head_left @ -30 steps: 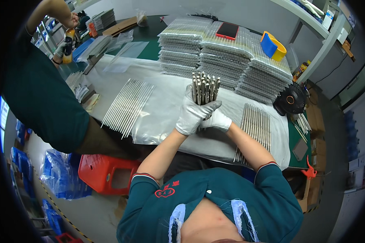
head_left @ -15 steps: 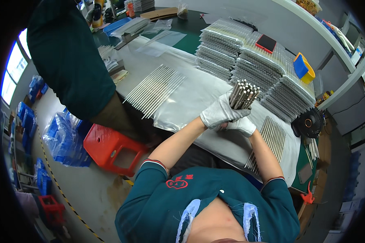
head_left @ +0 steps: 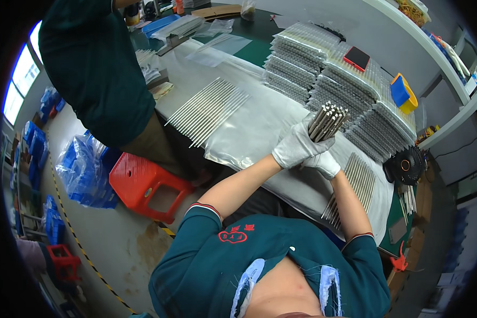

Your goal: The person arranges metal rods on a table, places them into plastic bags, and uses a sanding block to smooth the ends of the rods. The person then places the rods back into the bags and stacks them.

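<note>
Clasping the rods, the left hand is closed; the right hand sits below, grip hidden. Likely heavy, stiff, slick: encircle mid-length.

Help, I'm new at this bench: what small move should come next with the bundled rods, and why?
Probably lay the rod bundle on the pale table covering, since the left hand and right hand clasp it and room shows between the left rod row and right rod row.

A red stool stands on the grey floor.
</note>
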Demonstrator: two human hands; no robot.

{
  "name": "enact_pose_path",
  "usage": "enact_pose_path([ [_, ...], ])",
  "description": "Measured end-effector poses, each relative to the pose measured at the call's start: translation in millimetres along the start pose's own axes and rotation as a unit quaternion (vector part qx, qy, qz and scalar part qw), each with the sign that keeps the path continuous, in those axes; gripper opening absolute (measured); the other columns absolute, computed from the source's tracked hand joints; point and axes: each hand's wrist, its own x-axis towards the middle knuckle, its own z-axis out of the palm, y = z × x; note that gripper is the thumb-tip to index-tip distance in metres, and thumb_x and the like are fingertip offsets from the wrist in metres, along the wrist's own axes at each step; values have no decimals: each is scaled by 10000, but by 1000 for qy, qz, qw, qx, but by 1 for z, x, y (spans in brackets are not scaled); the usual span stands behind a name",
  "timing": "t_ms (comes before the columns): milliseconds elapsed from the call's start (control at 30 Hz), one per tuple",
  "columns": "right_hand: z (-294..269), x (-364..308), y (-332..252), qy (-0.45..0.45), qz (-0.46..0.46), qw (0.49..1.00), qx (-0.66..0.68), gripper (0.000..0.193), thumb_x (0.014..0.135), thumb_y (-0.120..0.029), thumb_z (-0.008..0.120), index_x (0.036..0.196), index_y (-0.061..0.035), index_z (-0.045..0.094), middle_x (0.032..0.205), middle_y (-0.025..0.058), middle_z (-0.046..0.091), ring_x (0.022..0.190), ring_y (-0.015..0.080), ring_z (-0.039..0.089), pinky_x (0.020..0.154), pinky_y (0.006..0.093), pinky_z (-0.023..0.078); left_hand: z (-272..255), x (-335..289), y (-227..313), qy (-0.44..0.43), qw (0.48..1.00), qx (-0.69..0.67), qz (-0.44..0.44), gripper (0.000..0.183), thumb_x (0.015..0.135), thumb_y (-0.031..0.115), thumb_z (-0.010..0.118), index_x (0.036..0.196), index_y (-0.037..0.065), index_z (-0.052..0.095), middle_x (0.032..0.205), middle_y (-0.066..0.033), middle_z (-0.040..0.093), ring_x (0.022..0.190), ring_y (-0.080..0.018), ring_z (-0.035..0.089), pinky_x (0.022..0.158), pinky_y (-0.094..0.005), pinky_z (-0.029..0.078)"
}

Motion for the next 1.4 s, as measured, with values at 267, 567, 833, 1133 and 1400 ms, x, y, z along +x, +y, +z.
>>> enact_pose_path([
  [267,18,7,15,109,-67,992,6,589,661,-95,712,1198,-20,481,1075,100,573,970,181,561,835,326,475,-3,12,-2,-5,996,-90,12,536,722,125,766,1182,29,507,1012,-37,624,913,-117,567,840,-270,463],
  [567,7,3,32,51,-127,976,-170,538,673,-191,736,1156,-67,536,1149,91,554,1089,209,509,937,362,407,-3,-1,-3,-60,998,-25,19,484,739,175,738,1149,27,528,1066,-72,593,956,-167,571,858,-292,458],
  [833,19,-30,16,-1,-56,993,101,572,753,-179,709,1267,-78,478,1282,80,494,1193,194,451,1020,342,354,-7,-39,-10,-125,916,274,266,423,721,247,720,1091,90,590,1040,-88,612,939,-248,591,830,-337,491],
  [1133,24,-46,-7,-36,-24,972,229,390,726,-104,693,1095,-46,581,1103,55,592,1030,153,539,937,303,418,-9,-67,1,-200,977,-19,77,552,607,104,798,1100,35,559,1061,-93,603,988,-216,581,906,-321,454],
  [1400,26,-50,-19,-29,4,970,242,375,719,-73,671,1082,-41,581,1086,55,597,1023,157,543,932,304,420,-8,-67,1,-203,974,-1,99,562,609,115,800,1107,34,551,1048,-89,606,973,-212,584,890,-315,464],
])
